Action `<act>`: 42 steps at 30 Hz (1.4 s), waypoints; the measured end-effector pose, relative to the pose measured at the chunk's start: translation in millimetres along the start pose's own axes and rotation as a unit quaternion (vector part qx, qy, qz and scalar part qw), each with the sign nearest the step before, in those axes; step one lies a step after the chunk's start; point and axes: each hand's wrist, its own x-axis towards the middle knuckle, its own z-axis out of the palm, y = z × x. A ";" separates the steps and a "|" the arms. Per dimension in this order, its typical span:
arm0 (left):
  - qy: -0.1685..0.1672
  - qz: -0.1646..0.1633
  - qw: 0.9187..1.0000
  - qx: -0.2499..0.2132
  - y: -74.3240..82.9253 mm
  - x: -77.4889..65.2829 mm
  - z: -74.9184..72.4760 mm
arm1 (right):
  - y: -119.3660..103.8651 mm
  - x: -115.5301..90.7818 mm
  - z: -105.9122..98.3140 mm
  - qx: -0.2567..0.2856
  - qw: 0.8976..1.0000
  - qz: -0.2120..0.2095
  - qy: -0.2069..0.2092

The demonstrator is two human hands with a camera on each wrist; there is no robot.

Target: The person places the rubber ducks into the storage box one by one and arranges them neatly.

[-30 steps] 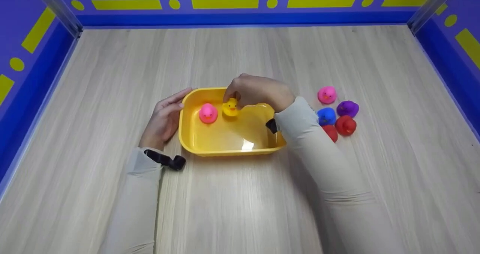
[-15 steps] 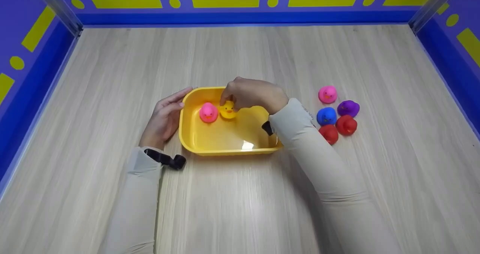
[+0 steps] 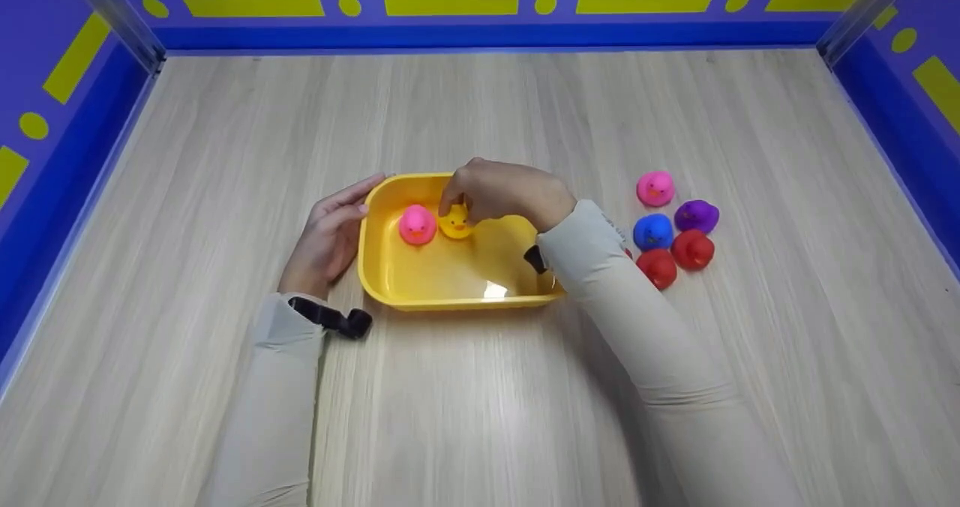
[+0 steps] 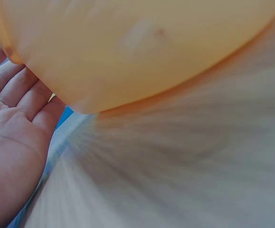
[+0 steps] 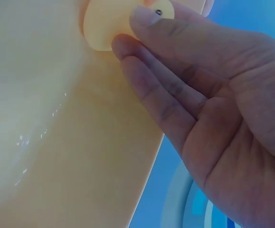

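Observation:
In the head view, a yellow plastic basin (image 3: 457,304) sits on the table. My left hand (image 3: 326,229) rests against its left end, thumb at the rim and fingers along the outer wall. The left wrist view shows those fingers (image 4: 25,90) fairly straight against the basin's outside. Over the basin, my right hand (image 3: 510,190) holds a yellow rubber duck (image 3: 455,226) near the back wall; the right wrist view shows the thumb (image 5: 146,19) at the duck's head. Just left of it inside the basin stands a pink rubber duck (image 3: 417,226).
Right of the basin several more rubber ducks stand in a cluster: pink (image 3: 655,189), purple (image 3: 697,215), blue (image 3: 653,232) and red (image 3: 692,250). The right forearm partly hides the area beside them. Blue-purple walls (image 3: 480,34) bound the wooden table (image 3: 465,402).
My right hand has moved the yellow duck slightly left and down, close beside the pink one. The right forearm has shifted a little left, uncovering more of the ducks. My left hand stays put.

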 end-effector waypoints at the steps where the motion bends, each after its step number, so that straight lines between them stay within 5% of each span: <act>1: 0.000 -0.001 1.000 -0.001 0.0 0.1 0.0 | -0.3 0.1 0.3 0.001 1.000 0.004 -0.002; 27: 0.024 -0.011 1.000 0.009 0.9 -0.8 2.5 | -6.4 -8.8 -5.2 -0.006 0.999 0.035 -0.020; 42: 0.016 -0.008 1.000 0.014 0.8 0.4 1.6 | -4.3 -35.9 -20.1 -0.014 0.997 -0.044 0.056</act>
